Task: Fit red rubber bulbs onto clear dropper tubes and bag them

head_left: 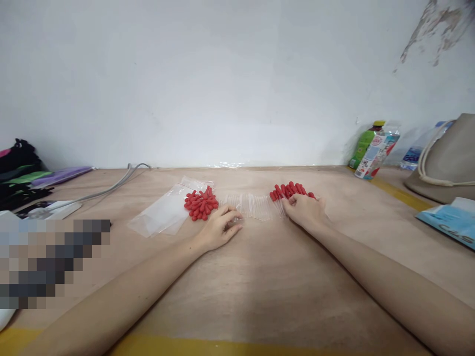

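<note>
Beside the pile of red rubber bulbs (201,204), my left hand (221,226) rests on the table with loosely curled fingers and the thumb apart. Its fingertips are at the left end of a row of thin clear tubes (256,206). Farther right lies a group of droppers (290,190), clear tubes capped with red bulbs. My right hand (306,210) is over their near side, thumb and index finger closed together at a dropper's tube. The hand hides part of this group.
Clear plastic bags (159,210) lie left of the bulb pile. A grey cable (115,187) runs across the left side. Bottles (374,151), a beige bag (449,153) and a blue packet (451,221) stand or lie at the right. A white wall (237,84) rises behind the table.
</note>
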A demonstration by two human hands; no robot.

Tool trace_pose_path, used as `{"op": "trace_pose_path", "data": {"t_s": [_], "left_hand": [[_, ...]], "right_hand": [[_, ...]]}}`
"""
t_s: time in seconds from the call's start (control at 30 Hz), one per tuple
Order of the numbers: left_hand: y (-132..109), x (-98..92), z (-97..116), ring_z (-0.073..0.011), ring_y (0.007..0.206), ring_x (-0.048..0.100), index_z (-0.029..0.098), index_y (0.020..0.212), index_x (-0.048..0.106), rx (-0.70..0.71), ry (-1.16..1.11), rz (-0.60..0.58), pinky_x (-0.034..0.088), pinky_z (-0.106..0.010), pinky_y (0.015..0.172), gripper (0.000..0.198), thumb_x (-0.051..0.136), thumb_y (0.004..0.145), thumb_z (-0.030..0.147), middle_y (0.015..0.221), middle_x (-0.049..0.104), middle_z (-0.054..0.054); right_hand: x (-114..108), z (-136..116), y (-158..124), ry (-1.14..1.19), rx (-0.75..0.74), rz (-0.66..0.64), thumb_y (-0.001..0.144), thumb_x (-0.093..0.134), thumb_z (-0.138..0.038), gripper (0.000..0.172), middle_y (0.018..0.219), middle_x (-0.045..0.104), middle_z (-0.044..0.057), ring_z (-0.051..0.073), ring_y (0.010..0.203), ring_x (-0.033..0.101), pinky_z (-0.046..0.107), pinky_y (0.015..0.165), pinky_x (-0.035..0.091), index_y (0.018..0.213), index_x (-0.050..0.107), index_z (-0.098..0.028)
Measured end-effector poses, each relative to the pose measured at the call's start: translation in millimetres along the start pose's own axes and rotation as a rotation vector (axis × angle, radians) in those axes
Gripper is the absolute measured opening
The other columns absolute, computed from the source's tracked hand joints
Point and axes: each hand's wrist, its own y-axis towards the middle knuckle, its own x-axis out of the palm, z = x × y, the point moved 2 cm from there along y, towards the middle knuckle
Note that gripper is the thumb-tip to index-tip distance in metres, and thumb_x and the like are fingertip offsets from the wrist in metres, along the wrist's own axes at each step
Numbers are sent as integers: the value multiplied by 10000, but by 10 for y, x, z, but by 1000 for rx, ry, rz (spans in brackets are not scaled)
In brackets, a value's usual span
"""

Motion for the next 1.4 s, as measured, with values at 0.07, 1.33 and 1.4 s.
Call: {"op": "trace_pose_path", "data": {"t_s": [0.07,1.33,1.4], "left_hand": [[-1,4,-7,-113,694,503,182,954,567,2,2,-4,454,-231,603,163,517,804,221,937,509,-56],[128,-513,-536,-266,978,445,255,799,656,-536,536,132,310,-418,826,184,548,703,368,958,545,-50],[115,-482,-550,-267,983,441,268,860,668,-481,570,68,304,-418,826,224,534,721,383,988,547,-53]], "right_hand": [[-7,-39,-11,-18,11,-30,766,413,-431,379,537,587,26,194,598,529,441,826,220,513,566,-195],[21,-377,-223,-304,-238,-66,799,377,-246,279,772,642,142,232,737,542,380,729,238,729,610,-108],[26,-378,-227,-310,-224,-85,809,369,-250,290,783,642,148,235,740,543,380,727,243,746,612,-104]]}}
